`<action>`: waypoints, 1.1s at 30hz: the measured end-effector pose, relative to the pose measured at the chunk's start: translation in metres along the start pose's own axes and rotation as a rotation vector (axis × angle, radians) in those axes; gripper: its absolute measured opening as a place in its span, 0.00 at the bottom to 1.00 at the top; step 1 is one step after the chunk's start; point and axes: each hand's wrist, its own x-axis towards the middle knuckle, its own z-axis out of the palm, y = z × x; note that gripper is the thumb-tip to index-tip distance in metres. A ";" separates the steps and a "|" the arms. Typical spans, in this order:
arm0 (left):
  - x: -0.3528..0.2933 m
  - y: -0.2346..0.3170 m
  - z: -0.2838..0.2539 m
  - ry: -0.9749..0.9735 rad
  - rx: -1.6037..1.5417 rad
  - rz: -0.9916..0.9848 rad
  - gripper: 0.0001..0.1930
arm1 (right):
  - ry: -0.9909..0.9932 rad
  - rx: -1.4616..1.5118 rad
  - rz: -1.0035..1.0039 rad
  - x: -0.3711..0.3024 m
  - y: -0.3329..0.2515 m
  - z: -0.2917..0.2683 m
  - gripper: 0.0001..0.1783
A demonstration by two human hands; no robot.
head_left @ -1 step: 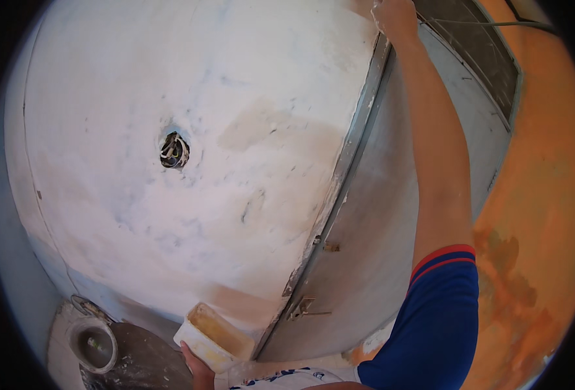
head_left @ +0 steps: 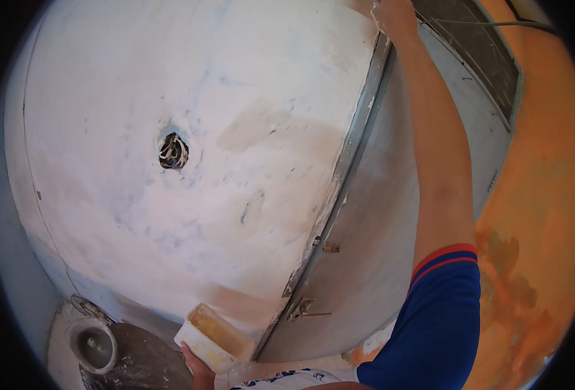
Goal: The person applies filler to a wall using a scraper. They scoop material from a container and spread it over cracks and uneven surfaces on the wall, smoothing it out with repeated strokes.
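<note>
Low in the view, my left hand point(head_left: 199, 369) grips a white rectangular plastic tub point(head_left: 203, 351) by its side. The tub is tilted, and a thin yellowish coating lines its inside. At the top edge, my right hand point(head_left: 396, 19) is raised high against the wall beside the upper door frame point(head_left: 365, 123). Its fingers are bent closed and have whitish smears; whatever they hold is out of the picture. Next to that hand spreads the white patched wall point(head_left: 170, 221), with a damp-looking brownish patch point(head_left: 261, 127) on it.
A round hole with loose wires point(head_left: 173, 151) opens in the wall. The grey metal door point(head_left: 365, 260) has a bolt point(head_left: 300, 310). On the lower left, a grey bucket point(head_left: 76, 344) stands by a dark spattered surface point(head_left: 138, 354). An orange stained wall point(head_left: 534, 227) lies right.
</note>
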 end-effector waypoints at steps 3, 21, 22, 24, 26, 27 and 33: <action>-0.005 0.003 0.002 0.034 0.059 -0.041 0.39 | -0.655 -0.224 -0.036 -0.042 -0.045 -0.026 0.24; 0.003 0.023 0.015 -0.092 0.042 -0.093 0.38 | -0.195 0.458 -0.090 -0.241 -0.142 -0.077 0.30; 0.000 0.022 0.017 -0.096 0.043 -0.107 0.38 | -0.205 0.448 -0.089 -0.238 -0.133 -0.086 0.30; -0.004 0.021 0.024 -0.137 0.044 -0.067 0.38 | -0.108 0.558 -0.127 -0.218 -0.115 -0.091 0.31; -0.010 0.018 0.021 -0.128 0.026 -0.094 0.38 | 0.090 0.345 0.003 -0.168 -0.105 -0.104 0.31; -0.012 0.017 0.020 -0.125 0.015 -0.120 0.38 | 0.095 0.281 -0.007 -0.150 -0.089 -0.094 0.29; -0.019 0.021 0.014 -0.065 0.081 -0.077 0.38 | -0.616 0.077 0.212 -0.178 -0.147 -0.080 0.23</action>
